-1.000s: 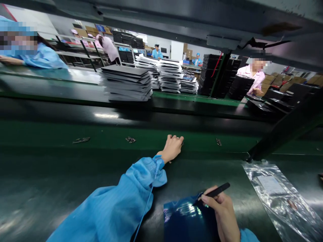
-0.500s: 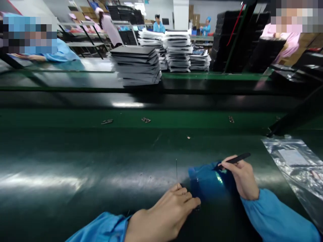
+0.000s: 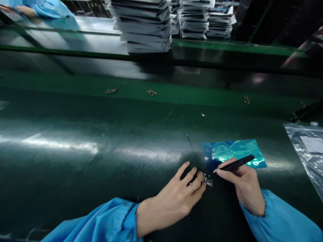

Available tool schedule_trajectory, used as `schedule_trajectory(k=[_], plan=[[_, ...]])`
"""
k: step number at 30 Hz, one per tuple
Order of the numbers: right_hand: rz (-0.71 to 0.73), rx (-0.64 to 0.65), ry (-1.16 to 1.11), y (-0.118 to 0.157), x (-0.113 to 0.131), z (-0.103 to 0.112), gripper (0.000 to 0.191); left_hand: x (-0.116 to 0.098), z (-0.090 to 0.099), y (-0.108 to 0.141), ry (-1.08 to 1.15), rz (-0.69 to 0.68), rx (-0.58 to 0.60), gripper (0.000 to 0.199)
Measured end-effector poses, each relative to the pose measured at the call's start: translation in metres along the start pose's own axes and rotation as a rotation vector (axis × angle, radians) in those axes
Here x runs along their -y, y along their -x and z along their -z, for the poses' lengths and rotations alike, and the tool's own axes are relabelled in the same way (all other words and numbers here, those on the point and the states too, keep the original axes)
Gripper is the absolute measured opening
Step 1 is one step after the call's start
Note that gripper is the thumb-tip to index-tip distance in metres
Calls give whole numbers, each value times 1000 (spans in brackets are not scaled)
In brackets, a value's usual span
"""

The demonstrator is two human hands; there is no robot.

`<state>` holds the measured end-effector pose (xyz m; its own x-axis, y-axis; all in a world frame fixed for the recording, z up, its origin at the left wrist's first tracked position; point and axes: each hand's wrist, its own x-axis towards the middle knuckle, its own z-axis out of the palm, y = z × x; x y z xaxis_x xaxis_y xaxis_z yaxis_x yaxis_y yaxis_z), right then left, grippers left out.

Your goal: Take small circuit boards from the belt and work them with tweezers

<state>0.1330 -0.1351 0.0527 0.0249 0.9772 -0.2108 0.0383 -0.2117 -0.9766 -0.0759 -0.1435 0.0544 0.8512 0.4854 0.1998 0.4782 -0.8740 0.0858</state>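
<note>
My left hand [image 3: 175, 196] pinches a small circuit board [image 3: 207, 179] between thumb and index finger, while its other fingers are spread above the dark bench. A thin dark wire [image 3: 190, 143] runs up the bench from beneath these fingers. In my right hand [image 3: 246, 185] are slim black tweezers [image 3: 238, 163], gripped like a pen. Their tips are hidden or too dark to make out, close to the board's right side. Behind the right hand, a shiny blue film sheet [image 3: 233, 148] lies flat, partly covered by the fingers and tweezers.
Several small boards lie along the green strip, among them one board [image 3: 151, 92] near the middle. A clear plastic bag [image 3: 308, 151] is at the right. Tall stacks of grey-white packs [image 3: 146, 30] stand at the back. A co-worker's blue sleeve [image 3: 54, 13] shows far left.
The view has tipped downward. My right hand and tweezers have come away from the raised film, which now lies flat. The left fingers have spread, and the board shows more clearly.
</note>
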Motion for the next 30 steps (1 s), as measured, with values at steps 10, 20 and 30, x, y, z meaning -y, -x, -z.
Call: schedule_trajectory(k=[10,20,30], plan=[[-22,90,123,2,-3,-1,7,1,-1,1,41,-8,-48,31],[-8,132,149,3,-2,-2,5,3,1,0,61,-12,-64,31],[6,130,181,3,-2,-4,6,0,0,1,72,20,-48,30]])
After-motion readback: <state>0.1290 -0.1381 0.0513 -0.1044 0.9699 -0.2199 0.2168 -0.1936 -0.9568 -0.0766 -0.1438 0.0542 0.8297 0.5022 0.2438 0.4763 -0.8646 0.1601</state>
